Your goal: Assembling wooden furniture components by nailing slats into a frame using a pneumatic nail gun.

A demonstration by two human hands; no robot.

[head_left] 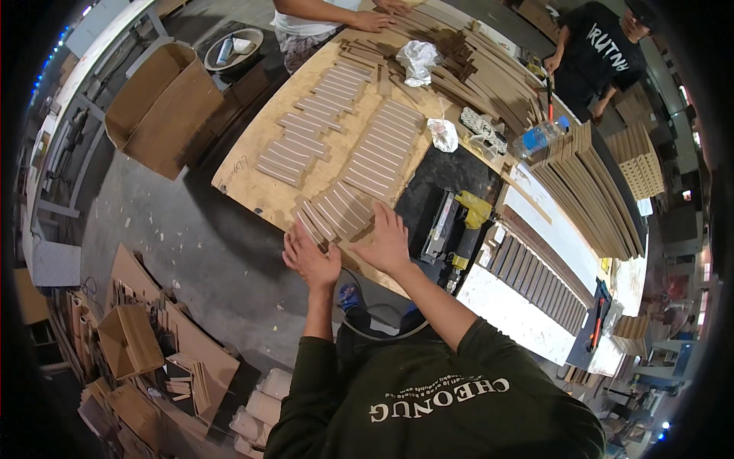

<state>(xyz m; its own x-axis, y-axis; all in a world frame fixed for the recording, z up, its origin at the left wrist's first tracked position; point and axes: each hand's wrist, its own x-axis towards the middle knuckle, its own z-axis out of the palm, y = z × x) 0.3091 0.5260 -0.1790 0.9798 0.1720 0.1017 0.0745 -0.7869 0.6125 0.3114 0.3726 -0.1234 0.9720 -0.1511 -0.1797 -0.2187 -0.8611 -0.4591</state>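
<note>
Brown strips (344, 209) with a thin white line along each lie side by side at the near corner of the wooden work table (252, 199). My left hand (312, 258) rests at the near left end of this group, fingers spread against the strip ends. My right hand (387, 239) lies along its right side, fingers stretched out and thumb apart. Neither hand grips anything that I can see. Farther back lie a tight row of similar lined strips (384, 145) and, to its left, a staggered row of lined strips (294, 157).
Right of my hands, a black mat holds a metal tool (441, 229) and a yellow cloth (475, 209). A water bottle (539, 138) stands near stacked brown boards (589, 195). Crumpled white plastic (417, 63) lies farther back. Two people work across the table; a cardboard box (160, 107) stands left.
</note>
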